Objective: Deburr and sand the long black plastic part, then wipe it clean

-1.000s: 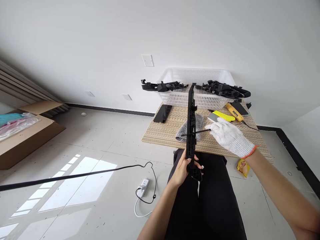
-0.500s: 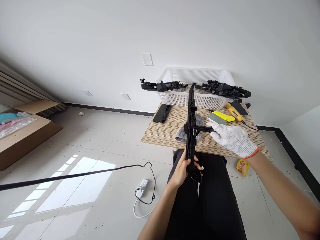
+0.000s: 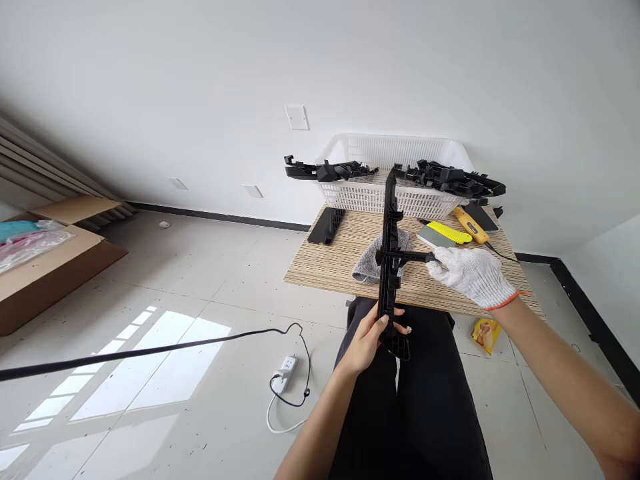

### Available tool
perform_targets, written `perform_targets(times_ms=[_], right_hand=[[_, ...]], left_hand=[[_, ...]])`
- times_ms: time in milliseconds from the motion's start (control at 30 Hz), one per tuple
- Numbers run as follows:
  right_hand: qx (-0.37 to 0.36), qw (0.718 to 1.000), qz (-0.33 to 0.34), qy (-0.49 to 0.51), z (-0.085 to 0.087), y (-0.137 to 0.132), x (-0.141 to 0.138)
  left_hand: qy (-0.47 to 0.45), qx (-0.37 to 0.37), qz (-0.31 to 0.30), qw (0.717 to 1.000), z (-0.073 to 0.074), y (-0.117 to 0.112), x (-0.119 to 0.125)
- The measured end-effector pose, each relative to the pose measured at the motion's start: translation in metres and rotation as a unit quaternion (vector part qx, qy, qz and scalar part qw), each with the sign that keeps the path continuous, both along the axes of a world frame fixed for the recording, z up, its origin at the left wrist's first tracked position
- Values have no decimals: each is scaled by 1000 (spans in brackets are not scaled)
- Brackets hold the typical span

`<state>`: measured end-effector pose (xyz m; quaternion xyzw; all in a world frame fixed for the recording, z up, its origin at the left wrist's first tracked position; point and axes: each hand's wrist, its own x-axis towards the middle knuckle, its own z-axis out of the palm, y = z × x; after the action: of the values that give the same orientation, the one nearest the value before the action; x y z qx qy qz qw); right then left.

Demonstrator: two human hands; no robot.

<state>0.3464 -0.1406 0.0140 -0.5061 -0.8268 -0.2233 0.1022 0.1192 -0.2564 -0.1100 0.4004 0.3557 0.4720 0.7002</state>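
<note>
A long black plastic part [image 3: 391, 233] stands nearly upright over my lap, its upper end overlapping the basket's front. My bare left hand [image 3: 369, 338] is closed around its lower end, with some fingertips showing on the far side. From the part's middle a short black crosspiece [image 3: 413, 256] sticks out to the right. My right hand [image 3: 467, 272], in a white knitted glove with an orange cuff, pinches the outer end of that crosspiece. Behind the part, a grey cloth [image 3: 369, 265] lies crumpled on the wood-striped table [image 3: 320, 267].
A white plastic basket [image 3: 370, 199] holds more black parts [image 3: 450, 177] across its rim. On the table lie a black phone [image 3: 326, 225], a yellow-edged scraper [image 3: 447, 233] and a yellow corded tool [image 3: 471, 225]. A power strip [image 3: 285, 375] and a yellow packet [image 3: 485, 335] are on the floor.
The black part and both hands have shifted slightly right in view. My right hand still grips the crosspiece; my left hand still grips the lower end.
</note>
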Motion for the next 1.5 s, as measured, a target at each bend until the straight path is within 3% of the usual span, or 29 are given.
perform_targets(times_ms=[300,500,633,800,1100,1300,1500], right_hand=[[46,996,-79,22,-4,-5,2],[57,998,29,18,-12,-26,0],[73,995,63,-2,-14,-34,-1],[98,986,137,-10,-16,-33,7],[107,990,89,-14,-14,-36,9],[165,985,49,26,-19,-42,8],[143,986,89,13,-27,-56,1]], left_hand=[[-19,-12,15,1000,5,1,-1],[-109,32,-31,993,-3,1,-6],[-80,19,-59,995,-2,1,-8],[-37,73,-61,995,-1,1,-9],[-9,82,-39,996,-4,-3,-4],[-27,76,-21,997,-5,-5,-2],[-44,80,22,996,-11,-4,-1]])
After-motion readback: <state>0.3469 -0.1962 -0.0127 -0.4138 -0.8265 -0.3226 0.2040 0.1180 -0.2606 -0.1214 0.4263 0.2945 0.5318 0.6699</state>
